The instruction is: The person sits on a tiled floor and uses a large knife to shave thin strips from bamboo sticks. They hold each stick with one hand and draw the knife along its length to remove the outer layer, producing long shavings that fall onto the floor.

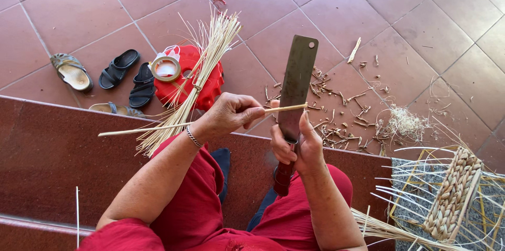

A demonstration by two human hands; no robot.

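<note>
Both hands work one cane strip (pixel 210 121): the left hand (pixel 229 114) pinches it shut, the right hand (pixel 294 146) grips the cleaver (pixel 295 85) across it. Shaving thin and away seems wisest. Behind, a reed bundle (pixel 202 69) rests on a red stool (pixel 192 80); shavings (pixel 342 119) litter the floor tiles (pixel 342 9).

Both forearms reach forward from red sleeves, elbows bent. The left hand (pixel 231 113), bracelet at its wrist, pinches with thumb and fingers closed. The right hand (pixel 295 146) is curled in a firm grip, thumb raised.
</note>
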